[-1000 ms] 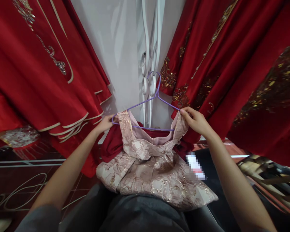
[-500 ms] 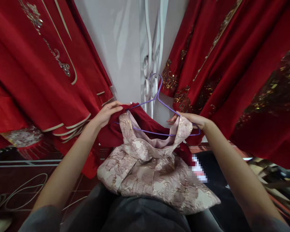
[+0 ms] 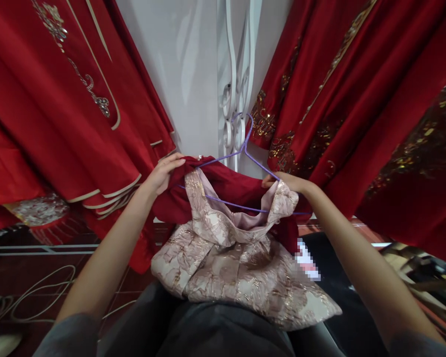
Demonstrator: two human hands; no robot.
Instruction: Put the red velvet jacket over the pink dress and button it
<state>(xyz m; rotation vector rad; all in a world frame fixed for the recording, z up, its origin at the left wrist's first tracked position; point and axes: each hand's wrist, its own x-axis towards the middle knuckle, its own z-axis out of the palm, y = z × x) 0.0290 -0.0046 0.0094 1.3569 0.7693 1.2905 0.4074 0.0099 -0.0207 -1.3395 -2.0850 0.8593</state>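
Note:
A pale pink brocade dress [image 3: 223, 270] with gold threads lies over my lap, its straps on a thin purple hanger [image 3: 259, 161]. Behind its neckline a dark red garment [image 3: 223, 177] stretches across the hanger. My left hand [image 3: 162, 174] is closed on the red garment beside the left strap, fingers on top of the cloth. At the opposite side, my right hand [image 3: 287, 182] pinches the upper edge of the red cloth, next to the hanger's sloping arm and the right strap. That strap partly covers the hand.
Red embroidered gowns hang at the left [image 3: 78, 114] and right [image 3: 342, 99]. White scrolled metalwork [image 3: 240, 84] stands upright behind the hanger hook. A pale cable [image 3: 40, 287] loops on the tiled floor at lower left. Dark material [image 3: 345, 282] lies at lower right.
My right hand has moved slightly left and closed on the red cloth. The cloth's upper edge now stretches higher behind the neckline, towards the right strap. My left hand stays nearly in place.

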